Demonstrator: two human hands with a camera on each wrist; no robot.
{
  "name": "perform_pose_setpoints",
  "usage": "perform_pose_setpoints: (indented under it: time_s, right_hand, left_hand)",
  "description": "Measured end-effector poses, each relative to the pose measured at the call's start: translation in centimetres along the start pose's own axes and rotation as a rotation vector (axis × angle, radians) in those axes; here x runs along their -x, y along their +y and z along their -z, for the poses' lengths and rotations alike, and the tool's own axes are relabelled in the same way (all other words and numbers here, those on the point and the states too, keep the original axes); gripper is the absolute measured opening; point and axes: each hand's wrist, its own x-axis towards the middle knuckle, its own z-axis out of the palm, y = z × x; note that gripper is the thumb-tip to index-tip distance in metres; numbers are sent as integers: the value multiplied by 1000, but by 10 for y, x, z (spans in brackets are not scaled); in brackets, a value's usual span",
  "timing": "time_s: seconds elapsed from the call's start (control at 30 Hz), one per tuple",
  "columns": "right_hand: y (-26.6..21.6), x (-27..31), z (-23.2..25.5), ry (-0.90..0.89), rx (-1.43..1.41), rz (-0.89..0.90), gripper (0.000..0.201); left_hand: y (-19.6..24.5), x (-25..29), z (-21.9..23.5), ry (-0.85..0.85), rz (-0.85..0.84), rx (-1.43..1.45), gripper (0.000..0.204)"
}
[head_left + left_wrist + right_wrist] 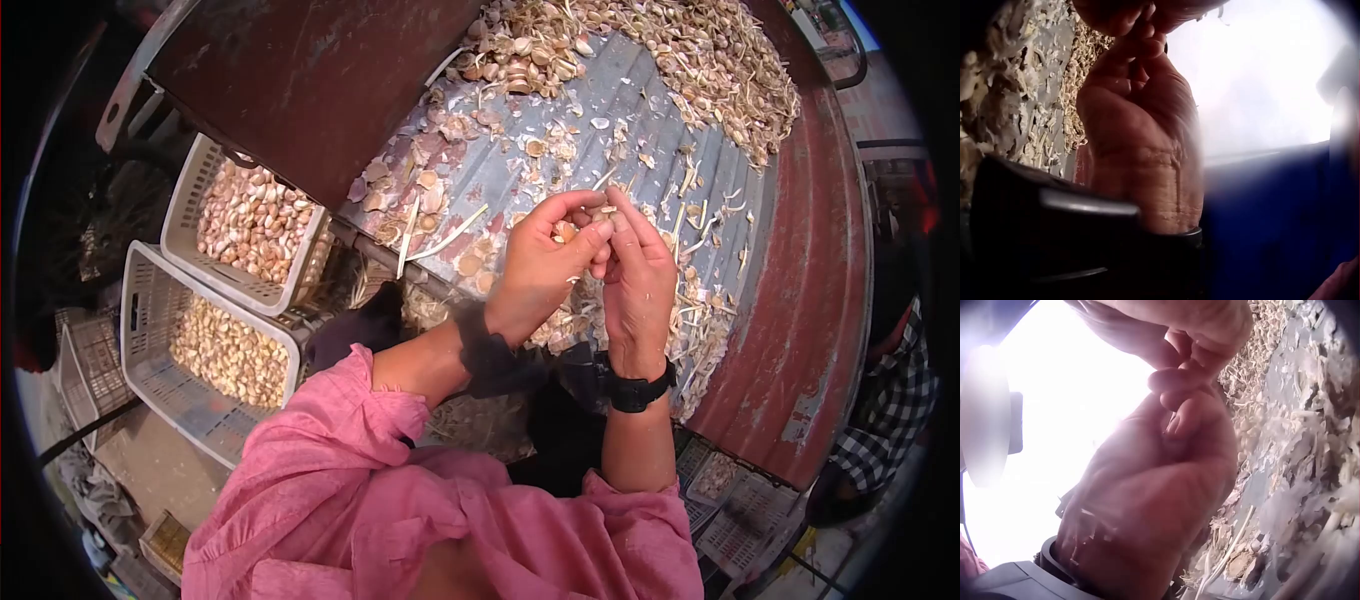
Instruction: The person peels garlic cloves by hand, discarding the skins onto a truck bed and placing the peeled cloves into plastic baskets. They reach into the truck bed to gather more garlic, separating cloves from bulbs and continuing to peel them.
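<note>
Over the metal work surface, my two hands meet at their fingertips. My left hand curls its fingers round a garlic clove, part of which shows between finger and thumb. My right hand comes in from the other side, its fingertips pinching at the same clove. Both wrist views show the fingers pressed together, the left hand and the right hand largely hiding the clove. Flakes of dry skin stick to the right wrist. Loose garlic skins and cut stalks lie below the hands.
A heap of garlic covers the far part of the surface. At left stand a crate of unpeeled cloves and a crate of paler cloves. A brown metal panel rises beside them. Someone's checkered sleeve shows at right.
</note>
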Motion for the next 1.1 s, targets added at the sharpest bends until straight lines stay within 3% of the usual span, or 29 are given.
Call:
perform_pose_setpoints:
  time_s: [0.17, 0.23, 0.3, 0.4, 0.43, 0.5, 0.53, 0.57, 0.63, 0.67, 0.73, 0.83, 0.93, 1.0, 1.03, 1.1]
  right_hand:
    - [-4, 8, 3, 46, 51, -27, 32]
    - [-8, 8, 10, -33, 253, -31, 29]
    - [-8, 7, 13, -21, 355, 27, 26]
    - [-9, 5, 21, -109, 635, 293, 26]
    - [-10, 4, 23, -105, 633, 286, 26]
    - [-12, 4, 27, -132, 768, 400, 28]
    - [-10, 2, 35, -108, 526, 205, 26]
    - [-13, 1, 37, -107, 523, 206, 26]
    - [-23, 1, 40, -65, 189, -5, 26]
    - [-22, 1, 41, -76, 161, 23, 25]
    - [-18, 2, 38, -64, 173, 20, 24]
    - [-16, 3, 38, -36, 160, 17, 21]
    - [-26, 1, 38, -13, 119, 15, 18]
    - [-23, 1, 42, 3, 73, -5, 18]
    - [-20, 0, 46, -1, 37, 2, 18]
    - [-20, 0, 46, 17, -27, 27, 20]
  left_hand:
    - [5, 4, 1, 10, 152, 96, 28]
    - [0, 3, 4, 56, 201, 132, 28]
    - [-6, 2, 10, 55, 196, 23, 28]
    - [-1, -1, 9, 15, 204, -92, 27]
    - [0, -2, 10, 16, 212, -94, 27]
    - [2, -4, 11, 13, 330, -25, 27]
    - [3, -5, 9, 3, 380, 86, 22]
    - [2, -5, 9, 3, 381, 83, 22]
    - [0, -7, 9, 47, 471, 215, 18]
    - [1, -7, 9, 46, 469, 215, 18]
    - [3, -5, 8, -54, 521, 334, 15]
    - [13, 0, 0, -160, 454, 374, 14]
    - [33, 22, -18, -431, 478, 489, 23]
    - [55, 50, -36, -559, 589, 487, 26]
    - [57, 59, -43, -687, 495, 477, 24]
    - [62, 75, -52, -817, 480, 606, 16]
